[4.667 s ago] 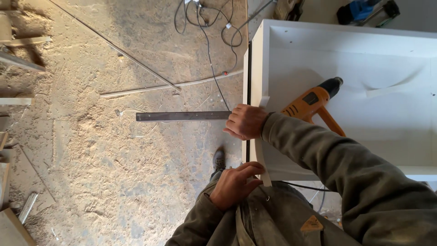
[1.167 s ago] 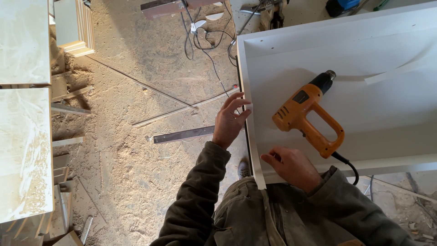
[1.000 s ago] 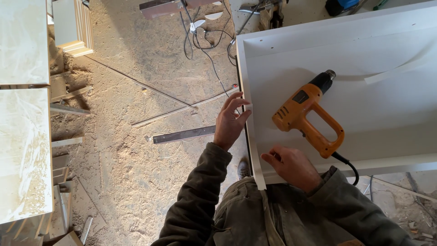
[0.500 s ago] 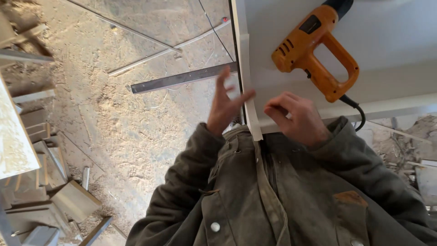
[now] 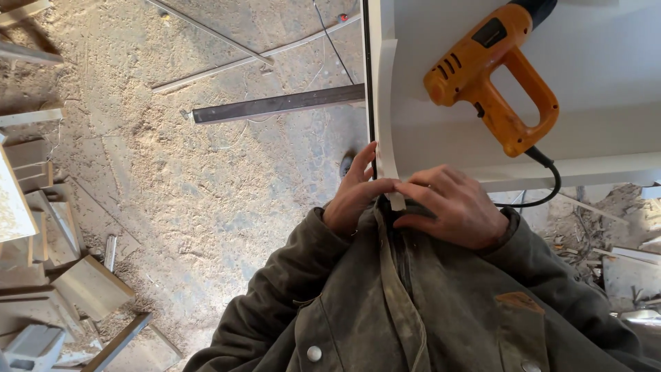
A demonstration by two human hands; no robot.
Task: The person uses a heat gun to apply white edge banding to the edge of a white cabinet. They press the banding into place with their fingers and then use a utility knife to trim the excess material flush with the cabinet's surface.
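Observation:
A white cabinet panel (image 5: 606, 83) lies flat in front of me, its near left edge running toward my chest. A thin white edge strip (image 5: 387, 117) lies along that edge. My left hand (image 5: 354, 196) and my right hand (image 5: 454, 207) meet at the strip's near end, and both pinch it between thumb and fingers. An orange heat gun (image 5: 492, 79) rests on the panel just beyond my right hand, with its black cord (image 5: 547, 182) looping off the near edge. My dark green jacket fills the bottom of the view.
The floor (image 5: 206, 193) is covered in sawdust. A dark metal bar (image 5: 275, 105) lies on it, reaching the panel's edge. Thin slats (image 5: 248, 60) lie farther off. Wood offcuts (image 5: 76, 282) pile up at the left. Debris (image 5: 613, 255) lies at the right.
My head has tipped down and closer. My left hand, held open beside the panel edge half a second ago, has come in to meet my right hand on the strip's end.

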